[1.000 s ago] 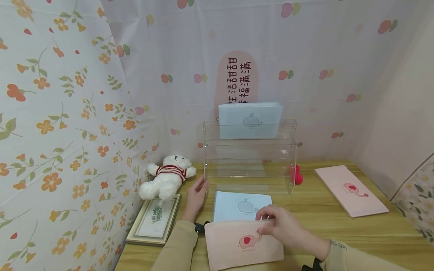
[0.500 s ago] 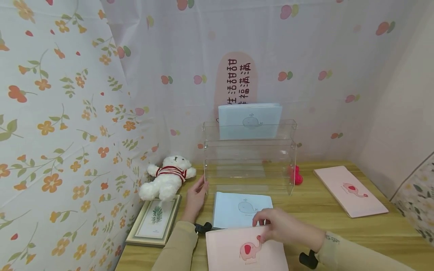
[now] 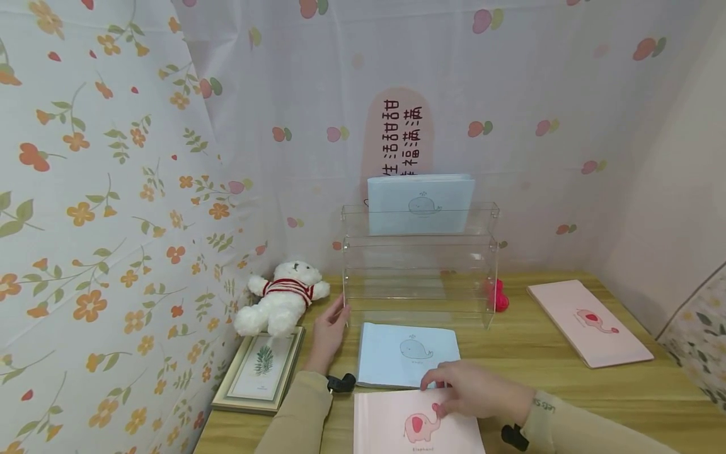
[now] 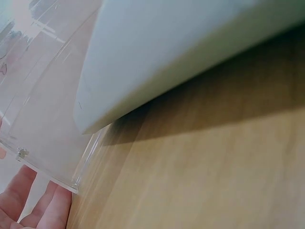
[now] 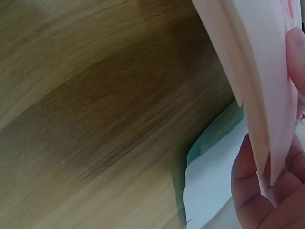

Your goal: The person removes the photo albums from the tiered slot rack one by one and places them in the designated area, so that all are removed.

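Observation:
My right hand [image 3: 473,391] pinches the upper right edge of a pink elephant-print notebook [image 3: 386,422], thumb on the cover and fingers behind it. In the right wrist view, the page edges of this pink notebook [image 5: 248,71] show between thumb and fingers. My left hand [image 3: 329,334] holds the lower left side of a clear acrylic tiered rack [image 3: 420,302]; in the left wrist view its fingers [image 4: 52,205] lie at the panel's edge. A light blue whale-print notebook [image 3: 386,359] lies in front of the rack. Another blue whale notebook [image 3: 391,202] stands in the top tier.
A second pink elephant notebook [image 3: 567,309] lies at the right of the wooden table [image 3: 539,359]. At the left are a white teddy bear [image 3: 286,302] in a striped top and a framed plant picture [image 3: 261,372]. A bright pink item [image 3: 500,296] sits behind the rack's right side.
The right hand has drawn the pink notebook down toward the near edge, and its cover now faces up more. More of the blue notebook shows. The left hand has stayed at the rack.

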Motion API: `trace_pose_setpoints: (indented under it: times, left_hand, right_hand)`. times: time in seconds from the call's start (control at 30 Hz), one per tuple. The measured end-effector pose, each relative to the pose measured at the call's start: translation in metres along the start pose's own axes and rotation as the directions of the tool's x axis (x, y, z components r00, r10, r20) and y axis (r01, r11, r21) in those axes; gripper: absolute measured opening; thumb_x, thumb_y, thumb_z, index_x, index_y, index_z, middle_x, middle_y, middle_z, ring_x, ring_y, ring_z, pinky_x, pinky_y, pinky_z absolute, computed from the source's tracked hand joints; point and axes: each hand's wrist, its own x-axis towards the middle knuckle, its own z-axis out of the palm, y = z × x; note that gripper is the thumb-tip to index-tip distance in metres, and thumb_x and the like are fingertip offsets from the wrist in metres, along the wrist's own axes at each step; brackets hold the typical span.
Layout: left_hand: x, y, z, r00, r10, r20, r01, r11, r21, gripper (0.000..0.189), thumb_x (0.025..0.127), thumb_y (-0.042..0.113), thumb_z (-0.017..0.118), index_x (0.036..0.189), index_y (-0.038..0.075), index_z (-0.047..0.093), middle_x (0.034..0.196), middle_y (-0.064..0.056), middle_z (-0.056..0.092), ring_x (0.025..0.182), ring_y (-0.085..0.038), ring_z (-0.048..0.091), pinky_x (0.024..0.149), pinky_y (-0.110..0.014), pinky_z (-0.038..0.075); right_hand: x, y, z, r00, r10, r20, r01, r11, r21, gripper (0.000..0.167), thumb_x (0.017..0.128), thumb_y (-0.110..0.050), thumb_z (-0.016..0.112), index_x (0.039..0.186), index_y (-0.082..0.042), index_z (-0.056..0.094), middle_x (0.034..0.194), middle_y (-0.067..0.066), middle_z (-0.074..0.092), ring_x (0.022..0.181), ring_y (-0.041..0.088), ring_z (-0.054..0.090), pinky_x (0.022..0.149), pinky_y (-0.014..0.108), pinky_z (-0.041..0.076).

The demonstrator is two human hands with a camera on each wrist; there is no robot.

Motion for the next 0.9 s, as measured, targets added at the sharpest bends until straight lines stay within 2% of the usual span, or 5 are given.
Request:
trace_pose_setpoints:
  times: [0.37,0.5,0.63,0.77,0.9]
  left_hand:
    - [-0.001,-0.004,0.0,1.0,-0.012,0.004,0.012,1.0,0.009,0.045,0.107,0.019,0.074,0.151,0.01,0.068,0.145,-0.016,0.073,0.127,-0.039,0.075,0.102,-0.036,0.062]
    - [-0.002,-0.002,0.0,1.0,0.002,0.0,-0.002,1.0,-0.005,0.044,0.107,0.018,0.075,0.15,0.009,0.069,0.143,-0.017,0.074,0.126,-0.04,0.075,0.098,-0.03,0.06]
    - [-0.002,-0.001,-0.001,1.0,0.013,0.001,-0.013,1.0,-0.017,0.045,0.107,0.017,0.075,0.149,0.006,0.068,0.143,-0.02,0.073,0.125,-0.042,0.075,0.097,-0.029,0.061]
    - [-0.002,-0.001,-0.001,1.0,0.007,0.001,-0.007,1.0,0.005,0.044,0.107,0.017,0.074,0.15,0.008,0.068,0.144,-0.018,0.073,0.126,-0.04,0.075,0.1,-0.035,0.062]
    - [-0.001,0.0,-0.001,1.0,-0.01,0.011,0.01,1.0,-0.001,0.045,0.108,0.018,0.074,0.152,0.01,0.067,0.146,-0.016,0.072,0.129,-0.039,0.074,0.102,-0.037,0.062]
  right_hand:
    - [0.003,-0.009,0.007,0.996,0.069,0.058,-0.061,0.988,-0.143,0.039,0.092,-0.037,0.09,0.128,-0.033,0.075,0.099,-0.017,0.067,0.083,0.0,0.053,0.082,0.03,0.058]
    - [0.007,-0.013,0.001,1.0,-0.031,-0.003,0.03,0.972,-0.233,0.03,0.092,-0.032,0.091,0.119,-0.028,0.079,0.098,-0.011,0.072,0.085,0.002,0.057,0.082,0.03,0.059]
    - [0.015,-0.019,-0.029,0.991,-0.073,-0.112,0.045,0.97,-0.239,0.023,0.095,-0.03,0.088,0.115,-0.023,0.08,0.104,-0.004,0.076,0.091,0.011,0.069,0.08,0.031,0.061]
    - [0.029,-0.018,-0.077,0.954,-0.077,-0.291,0.004,0.97,-0.243,0.024,0.1,-0.03,0.083,0.121,-0.019,0.079,0.112,-0.001,0.08,0.098,0.017,0.074,0.083,0.034,0.065]
    - [0.041,-0.011,-0.129,0.864,-0.063,-0.5,-0.043,0.979,-0.198,0.024,0.104,-0.025,0.08,0.124,-0.012,0.078,0.116,0.004,0.08,0.103,0.023,0.074,0.09,0.044,0.066]
